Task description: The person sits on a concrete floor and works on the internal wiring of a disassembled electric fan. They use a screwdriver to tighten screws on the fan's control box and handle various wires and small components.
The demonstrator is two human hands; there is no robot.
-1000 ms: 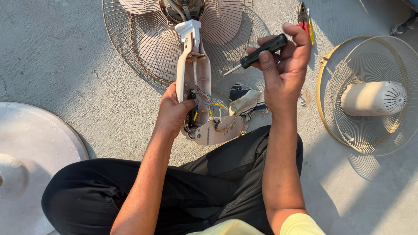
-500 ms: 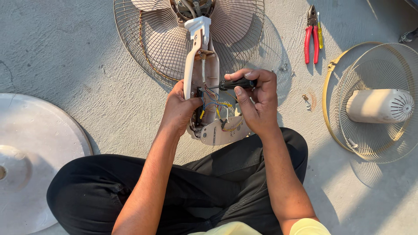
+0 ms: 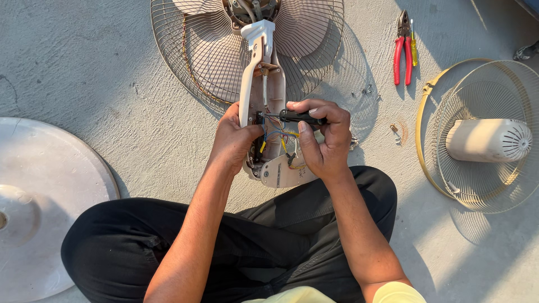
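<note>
The opened fan stand housing [image 3: 268, 118] lies on the concrete floor [image 3: 101, 67], below the fan grille [image 3: 213, 56]. Left hand [image 3: 233, 140] clasps the housing's left edge; right hand [image 3: 323, 137] fingers close around a black-handled screwdriver [image 3: 295, 116] over its wiring.

Counted around the opened fan stand [image 3: 264, 101]: two wire guards, one behind it [image 3: 191, 50] and one to its right [image 3: 477, 168]; one red-handled pliers [image 3: 401, 50]; one motor housing [image 3: 488, 140]; one round base [image 3: 39, 207] to its left.

Head view, steeply down, close.
</note>
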